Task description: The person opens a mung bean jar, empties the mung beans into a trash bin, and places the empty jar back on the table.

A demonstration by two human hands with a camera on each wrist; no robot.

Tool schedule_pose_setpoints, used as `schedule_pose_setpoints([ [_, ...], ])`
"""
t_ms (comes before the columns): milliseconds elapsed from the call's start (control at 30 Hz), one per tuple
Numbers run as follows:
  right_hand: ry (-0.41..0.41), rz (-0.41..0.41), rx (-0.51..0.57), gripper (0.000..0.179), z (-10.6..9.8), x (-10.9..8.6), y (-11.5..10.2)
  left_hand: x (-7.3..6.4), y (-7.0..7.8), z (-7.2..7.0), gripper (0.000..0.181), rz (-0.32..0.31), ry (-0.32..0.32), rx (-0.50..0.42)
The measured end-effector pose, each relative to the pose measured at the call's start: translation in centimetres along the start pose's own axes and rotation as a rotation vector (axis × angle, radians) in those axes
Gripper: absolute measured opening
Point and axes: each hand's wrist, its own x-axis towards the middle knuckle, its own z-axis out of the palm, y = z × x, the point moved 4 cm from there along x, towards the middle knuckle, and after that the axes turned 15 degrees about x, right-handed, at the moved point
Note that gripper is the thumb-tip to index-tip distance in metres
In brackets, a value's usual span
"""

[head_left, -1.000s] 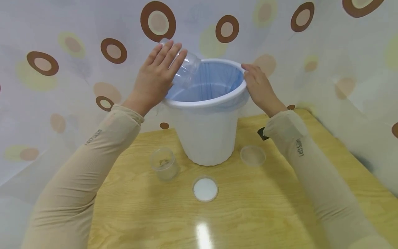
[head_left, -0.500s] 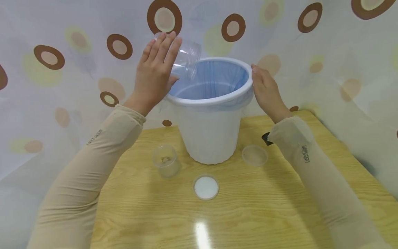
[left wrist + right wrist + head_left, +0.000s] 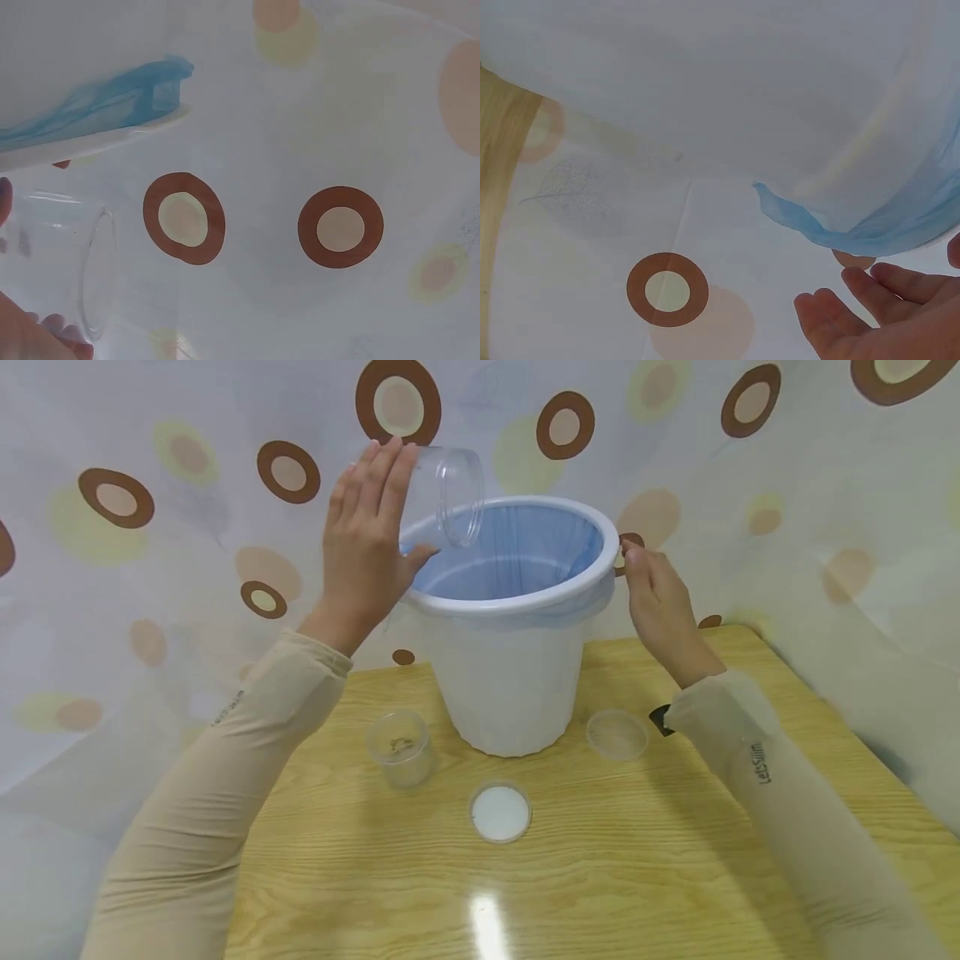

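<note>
My left hand [image 3: 363, 539] grips a clear plastic jar [image 3: 457, 497] above the left rim of a white bin [image 3: 510, 693]. The jar lies on its side, mouth facing right, and is see-through with nothing visible inside. In the left wrist view the jar [image 3: 56, 255] sits between thumb and fingers at the left edge. A pale blue bag [image 3: 517, 552] lines the bin and folds over its rim. Right of the rim is my right hand [image 3: 663, 610], fingers loosely bent and holding nothing. The right wrist view shows its fingers [image 3: 900, 289] apart from the liner's edge [image 3: 877, 244].
On the wooden table [image 3: 390, 877] stand a clear cup [image 3: 401, 752] with small brownish bits inside and a small round dish [image 3: 500, 812] of white material. A clear round lid [image 3: 617, 735] lies right of the bin, near a black piece [image 3: 662, 720] by the right cuff. A patterned sheet [image 3: 187, 552] hangs behind.
My left hand has raised the jar and turned its mouth more toward the right. My right hand has let go of the bin's rim and drawn back to the right.
</note>
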Motion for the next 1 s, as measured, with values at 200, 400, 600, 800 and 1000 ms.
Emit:
schedule_pose_setpoints([
  [200,-0.005,-0.011,0.003,0.06,0.2,-1.2,0.1,-0.3,-0.1,-0.3,0.09,-0.088,0.044,-0.067],
  [400,0.0,0.001,-0.007,0.06,0.4,-2.5,0.3,-1.1,0.0,-0.8,0.09,-0.194,0.091,-0.178],
  [600,0.001,0.006,-0.02,0.058,0.5,-3.6,0.6,-2.0,0.0,-1.7,0.091,-0.286,0.137,-0.286],
  [800,0.021,0.015,-0.041,0.059,0.1,-4.2,0.9,-2.7,0.4,-2.4,0.092,-0.337,0.167,-0.372],
  [1000,0.004,0.019,-0.018,0.057,0.6,-4.7,1.2,-3.8,0.6,-3.2,0.093,-0.407,0.167,-0.446],
])
